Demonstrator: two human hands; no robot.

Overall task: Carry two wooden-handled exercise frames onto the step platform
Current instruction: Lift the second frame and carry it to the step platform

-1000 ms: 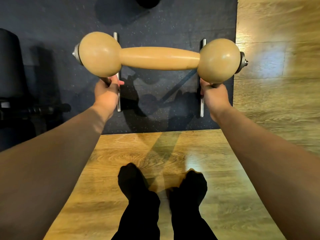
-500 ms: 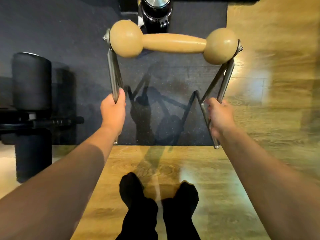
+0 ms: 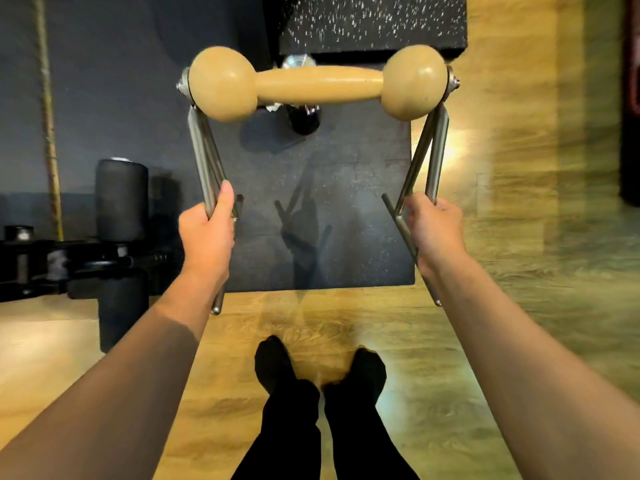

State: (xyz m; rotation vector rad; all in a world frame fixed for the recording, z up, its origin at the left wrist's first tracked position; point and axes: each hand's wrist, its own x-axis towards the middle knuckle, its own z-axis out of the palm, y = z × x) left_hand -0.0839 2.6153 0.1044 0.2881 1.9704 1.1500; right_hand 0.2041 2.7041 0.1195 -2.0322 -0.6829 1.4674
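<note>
I hold one exercise frame [image 3: 317,85] in the air in front of me, its pale wooden handle with two round ends lying crosswise at the top. Steel legs run down from each end. My left hand [image 3: 207,233] grips the left leg and my right hand [image 3: 433,226] grips the right leg. Beyond the handle, at the top of the view, lies the black speckled step platform [image 3: 374,26]. Only this one frame is in sight.
A dark rubber mat [image 3: 311,209] covers the floor under the frame, with wooden floor [image 3: 519,237] to the right and under my feet [image 3: 318,375]. A black padded bench with rollers [image 3: 117,202] stands at the left. A dark kettlebell-like weight [image 3: 303,116] sits behind the handle.
The frame has tipped from handle-up over my fists to handle held out ahead, and I have moved forward; the speckled platform has come into view at the top.
</note>
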